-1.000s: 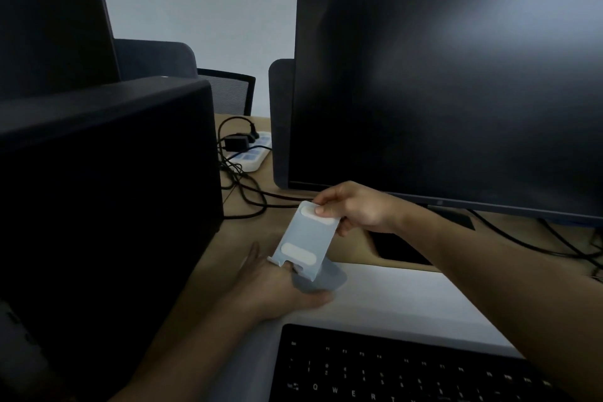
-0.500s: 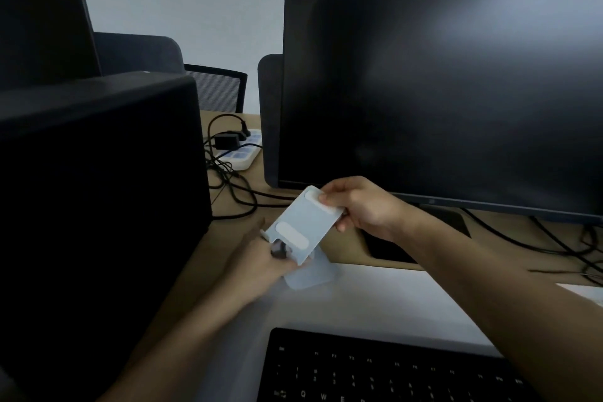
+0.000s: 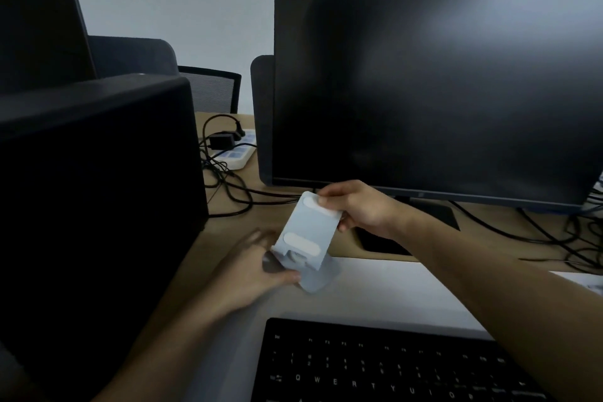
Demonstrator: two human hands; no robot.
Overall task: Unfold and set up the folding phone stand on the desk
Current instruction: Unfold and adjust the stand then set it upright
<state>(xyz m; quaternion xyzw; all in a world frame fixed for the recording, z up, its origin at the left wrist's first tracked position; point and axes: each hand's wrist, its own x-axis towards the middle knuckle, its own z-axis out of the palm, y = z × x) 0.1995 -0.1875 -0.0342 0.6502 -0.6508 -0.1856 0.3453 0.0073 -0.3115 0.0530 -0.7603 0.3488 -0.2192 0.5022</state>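
At centre frame, the pale blue plastic folding phone stand [image 3: 308,240] is already opened, the right hand [image 3: 359,207] pinching its back plate top, the left hand [image 3: 257,266] grasping its base, and placing it on the light wooden desk [image 3: 228,232] seems left.

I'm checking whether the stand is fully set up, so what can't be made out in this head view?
- Hinge of the phone stand: covered by the left hand, which is motion-blurred.
- Whether its base rests flat on the desk: the left hand hides that edge.
- Top corner of the stand: under the right hand fingers.
- Keyboard: cut off by the bottom edge.
- Dark flat object under the monitor: partly behind the right wrist; unidentifiable.
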